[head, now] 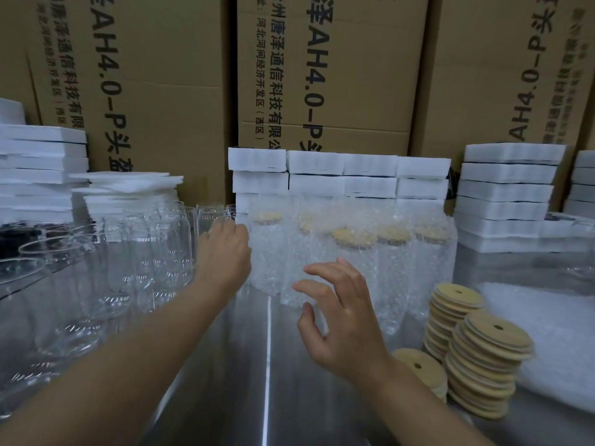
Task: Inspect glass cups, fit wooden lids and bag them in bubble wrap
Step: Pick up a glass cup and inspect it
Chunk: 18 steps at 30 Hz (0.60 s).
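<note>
Several bare glass cups (154,249) stand on the left of the steel table (289,397). Several cups in bubble wrap (396,265), wooden lids fitted, stand in rows at the middle back. My left hand (225,252) reaches forward to the gap between the bare cups and the wrapped ones; its fingertips are hidden behind the hand. My right hand (341,320) hovers in front of the wrapped cups with fingers spread and holds nothing. Three stacks of round wooden lids (492,358) with centre holes stand to its right.
A pile of bubble wrap (557,336) lies at the right edge. White foam blocks (505,194) are stacked along the back and at the left (38,162). Tall cardboard boxes (322,75) form a wall behind everything.
</note>
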Motion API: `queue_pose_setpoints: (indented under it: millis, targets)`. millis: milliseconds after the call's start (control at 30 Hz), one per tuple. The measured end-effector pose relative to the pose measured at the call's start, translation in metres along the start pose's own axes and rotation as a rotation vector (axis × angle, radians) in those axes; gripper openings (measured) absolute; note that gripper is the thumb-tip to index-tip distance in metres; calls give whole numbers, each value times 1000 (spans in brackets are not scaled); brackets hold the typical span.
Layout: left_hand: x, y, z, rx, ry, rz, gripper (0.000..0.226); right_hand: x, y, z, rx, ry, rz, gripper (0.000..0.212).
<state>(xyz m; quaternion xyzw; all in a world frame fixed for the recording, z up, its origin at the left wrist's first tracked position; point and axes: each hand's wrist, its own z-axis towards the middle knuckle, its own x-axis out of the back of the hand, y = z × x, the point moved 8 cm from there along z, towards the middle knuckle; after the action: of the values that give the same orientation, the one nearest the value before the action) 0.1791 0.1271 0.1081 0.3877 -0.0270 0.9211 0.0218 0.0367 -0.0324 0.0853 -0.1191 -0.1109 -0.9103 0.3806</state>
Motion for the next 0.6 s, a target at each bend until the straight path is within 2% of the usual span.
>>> queue_pose_setpoints:
  millis: [100,200,267,333,467,600]
  targets:
    - [34,22,-33,-35,233,-279,18,-9,12,-3,-133,-73,95,38]
    - [63,48,-71,-177,418,-369,13,-23,24,-13,-298,-195,234,59]
    - [72,58,-90,-234,428,-443,21,-33,33,-23,-427,-281,344,81]
    - [76,59,-104,-246,405,-520,27,-40,40,-31,-532,-337,414,94]
    - [82,60,-123,-271,431,-573,28,-46,41,-36,-601,-376,470,99]
    - [92,61,-132,-388,532,-656,20,-47,38,-37,-633,-402,484,103]
